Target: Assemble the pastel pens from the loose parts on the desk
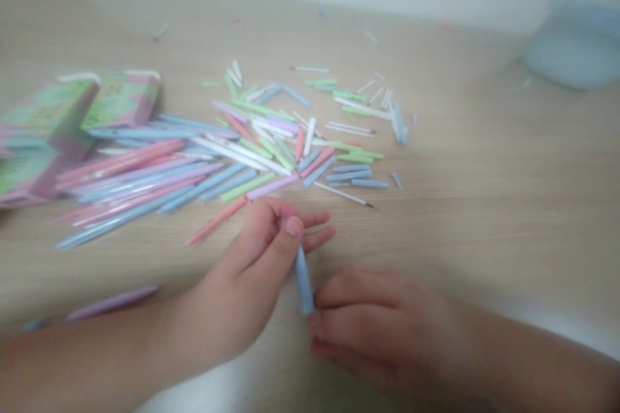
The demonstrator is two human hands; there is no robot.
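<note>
Head view. We see two hands on the near side of the pile (276, 152), a heap of pastel pen parts on a wood-grain table (484, 206). The left hand (264, 258), nearer the pile, grips a blue tube (303, 281) by its upper part between thumb and fingers, two other fingers extended. The tube slants away from the pile toward the right hand (382, 322), whose fingers are curled closed and meet its lower end — through the blur, we cannot tell whether they pinch it. A red pen (217, 221) lies at the pile's near edge, beside the left hand. We note boxes (123, 100) left of the pile, short blue pieces (351, 175) at its right edge, and a blurred blue-grey object (576, 51) — well apart, to the pile's far right.
</note>
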